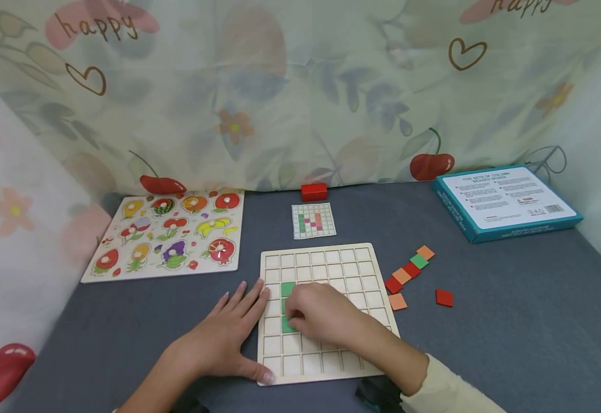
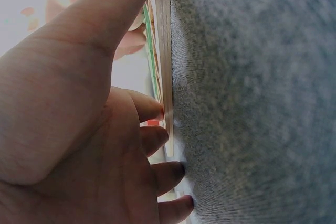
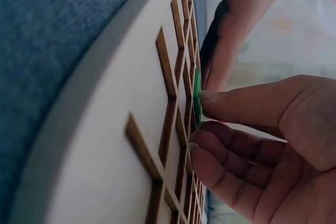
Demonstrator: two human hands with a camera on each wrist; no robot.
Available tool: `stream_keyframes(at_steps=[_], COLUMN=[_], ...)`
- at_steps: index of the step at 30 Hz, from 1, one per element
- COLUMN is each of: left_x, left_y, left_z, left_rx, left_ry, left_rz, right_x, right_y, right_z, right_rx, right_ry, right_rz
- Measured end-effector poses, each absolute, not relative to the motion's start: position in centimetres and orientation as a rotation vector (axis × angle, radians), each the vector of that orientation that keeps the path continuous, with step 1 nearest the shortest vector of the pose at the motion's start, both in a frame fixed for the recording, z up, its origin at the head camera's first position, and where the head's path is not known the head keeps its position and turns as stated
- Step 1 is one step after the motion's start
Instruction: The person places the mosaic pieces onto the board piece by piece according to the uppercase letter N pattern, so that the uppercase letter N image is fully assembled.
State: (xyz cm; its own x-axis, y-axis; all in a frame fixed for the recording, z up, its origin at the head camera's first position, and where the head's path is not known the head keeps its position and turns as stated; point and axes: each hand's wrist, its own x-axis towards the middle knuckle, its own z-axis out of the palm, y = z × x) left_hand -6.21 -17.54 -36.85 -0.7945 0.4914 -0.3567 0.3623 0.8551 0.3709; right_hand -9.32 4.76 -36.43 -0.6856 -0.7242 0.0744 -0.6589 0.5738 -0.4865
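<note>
A pale wooden grid board (image 1: 292, 364) lies on the dark cloth, with green square tiles (image 1: 287, 289) in one column towards its left side. My right hand (image 1: 323, 312) is over that column, its fingers curled. In the right wrist view, thumb and fingers meet around a green tile (image 3: 197, 97) at the grid; part of the column is hidden behind this hand. My left hand (image 1: 225, 335) spreads its fingers along the board's left edge, the thumb at the near left corner. From the left wrist, fingertips touch the board's side (image 2: 165, 51).
Right of the board lie orange, red and green tiles (image 1: 402, 276) and a lone red tile (image 1: 444, 297). Beyond it are a small pattern card (image 1: 326, 208) and a red block (image 1: 314, 192). A fruit puzzle board (image 1: 145, 229) stands left, a teal box (image 1: 507, 201) right, a printed curtain (image 1: 300, 97) behind.
</note>
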Motion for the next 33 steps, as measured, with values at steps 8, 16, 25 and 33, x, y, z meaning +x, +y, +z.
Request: stream_keyframes(at_steps=[8,16,25,33], left_x=[-6.2,-6.3,-6.3,-6.2], left_y=[-17.5,-17.5,-17.5,-17.6], left_z=[-36.8,-36.7,-36.7,-36.7], left_rx=[0.633,0.627,0.629,0.633], left_ry=[2.583,2.575,2.576,2.569], left_rz=[0.394,0.386,0.385,0.401], right_x=[-8.7,-10.5,-13.0,-14.4], right_y=[6.2,11.7,20.9,24.6], right_z=[-35.6,-34.7,-34.7,-35.7], right_rx=[-1.267,-0.995,-0.508,-0.41], right_ry=[2.632,2.819,2.985,2.956], right_rz=[-0.731,-0.74,-0.474,-0.444])
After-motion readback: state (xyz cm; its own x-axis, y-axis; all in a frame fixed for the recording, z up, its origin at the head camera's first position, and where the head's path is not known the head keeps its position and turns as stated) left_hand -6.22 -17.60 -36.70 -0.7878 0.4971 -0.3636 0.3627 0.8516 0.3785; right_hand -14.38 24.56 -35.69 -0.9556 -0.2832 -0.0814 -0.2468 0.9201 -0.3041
